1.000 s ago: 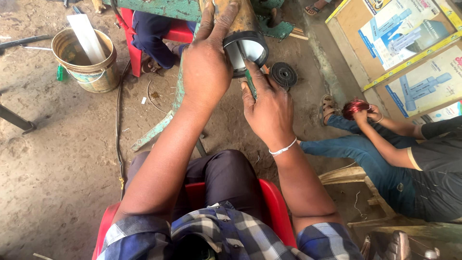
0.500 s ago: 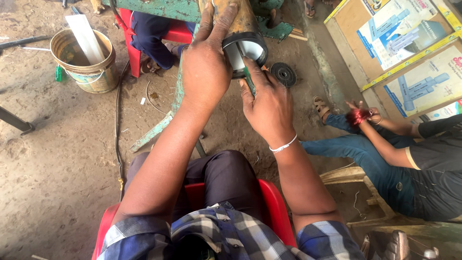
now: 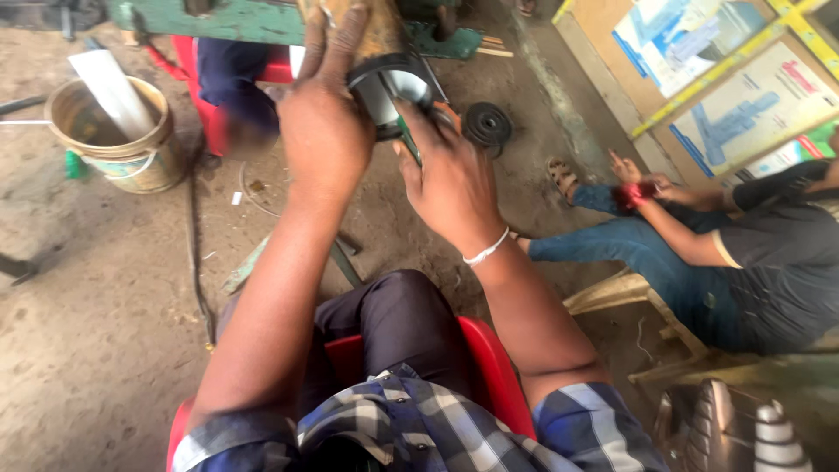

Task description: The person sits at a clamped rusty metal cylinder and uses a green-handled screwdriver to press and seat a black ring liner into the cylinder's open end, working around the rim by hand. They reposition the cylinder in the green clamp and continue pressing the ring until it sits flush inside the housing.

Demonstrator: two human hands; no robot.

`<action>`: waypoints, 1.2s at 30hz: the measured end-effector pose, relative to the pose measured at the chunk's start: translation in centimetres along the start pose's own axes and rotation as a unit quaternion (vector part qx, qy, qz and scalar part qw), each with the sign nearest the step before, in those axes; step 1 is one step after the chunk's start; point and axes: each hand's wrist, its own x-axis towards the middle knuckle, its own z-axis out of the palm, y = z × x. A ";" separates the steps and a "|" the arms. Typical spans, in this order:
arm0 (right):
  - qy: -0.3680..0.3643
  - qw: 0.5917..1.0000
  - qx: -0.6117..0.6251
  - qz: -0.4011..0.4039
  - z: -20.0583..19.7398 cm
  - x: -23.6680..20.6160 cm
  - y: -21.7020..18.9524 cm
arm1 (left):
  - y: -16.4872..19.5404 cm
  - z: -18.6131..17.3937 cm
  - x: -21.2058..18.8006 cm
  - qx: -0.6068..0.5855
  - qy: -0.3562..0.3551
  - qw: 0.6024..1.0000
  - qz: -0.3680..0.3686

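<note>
Both forearms reach forward and up from the lap, elbows bent, meeting over the knees. The left hand (image 3: pixel 325 131) is seen from its back, fingers stretched upward and laid flat against the far side of a round metal housing (image 3: pixel 391 87), bracing it rather than closing around it. The right hand (image 3: pixel 450 179), with a white band at the wrist, comes in from below and to the right; its fingers are curled tight around a slim green-handled tool (image 3: pixel 408 140), probably a screwdriver, though the motion blur makes that uncertain. The tool's tip points up into the housing.

The housing is held between the two hands, in front of the green bench edge (image 3: pixel 218 19) and above the dirt floor. It is a dark, short cylindrical ring with a pale, shiny inner face and an open mouth turned toward the camera.

A black ribbed disc (image 3: pixel 487 124) lies on the floor just beyond the right hand. A dirty bucket (image 3: pixel 118 140) with a white strip in it stands at left. Another person (image 3: pixel 743 253) sits on the ground at right.
</note>
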 end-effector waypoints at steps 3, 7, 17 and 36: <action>0.010 1.000 -0.002 0.014 0.5 -1.4 -0.4 | 0.2 0.0 0.3 -0.047 -0.002 0.999 -0.018; 0.055 0.998 0.018 -0.001 1.0 -2.7 -0.5 | 0.0 0.2 0.3 0.002 -0.006 1.000 -0.014; 0.026 0.999 0.022 0.036 1.6 -2.3 -0.2 | -0.8 0.8 -0.1 -0.017 0.006 1.000 0.000; 0.008 0.999 0.022 0.048 0.4 -2.2 -0.7 | -0.6 0.6 -0.1 -0.025 0.005 1.000 0.006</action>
